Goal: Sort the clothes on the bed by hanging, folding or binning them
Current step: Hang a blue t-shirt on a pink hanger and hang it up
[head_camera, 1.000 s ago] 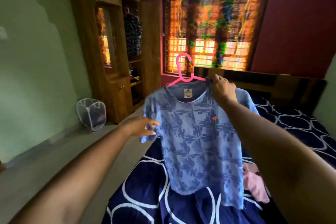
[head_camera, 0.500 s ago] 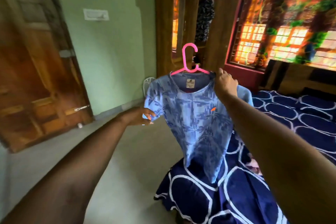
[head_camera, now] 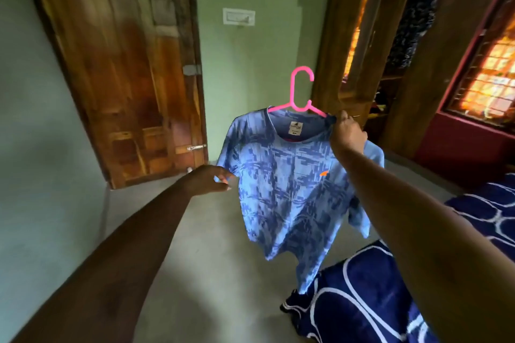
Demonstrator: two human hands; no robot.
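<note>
1. The right hand [head_camera: 347, 131] is raised in front of the person. Its fingers are curled tight over one shoulder of a blue patterned T-shirt [head_camera: 287, 189], and they clamp the cloth together with the arm of the pink hanger [head_camera: 299, 92] beneath it.
2. The T-shirt hangs on the hanger in the air, out over the floor [head_camera: 209, 259] and just off the corner of the bed [head_camera: 362, 301]. Its front faces the camera. The neck label shows inside the collar, and there is a small orange mark on the chest.
3. The hanger's hook stands upright above the collar, free of any rail.
4. The left hand [head_camera: 207, 179] reaches out to the shirt's other sleeve. Its fingertips are drawn together at the sleeve's hem and touch the cloth, but I cannot tell whether they pinch it.
5. The shirt's lower hem drops to the edge of the bed, which has a dark blue cover with white looping lines.
6. Behind the shirt is a green wall with a white switch plate [head_camera: 238, 17]. A wooden door [head_camera: 125, 64] stands to its left.
7. To the right is a wooden wardrobe [head_camera: 362, 36] with dark patterned clothing hanging inside. Beyond it is a window [head_camera: 490, 69] glowing orange in a red wall.
</note>
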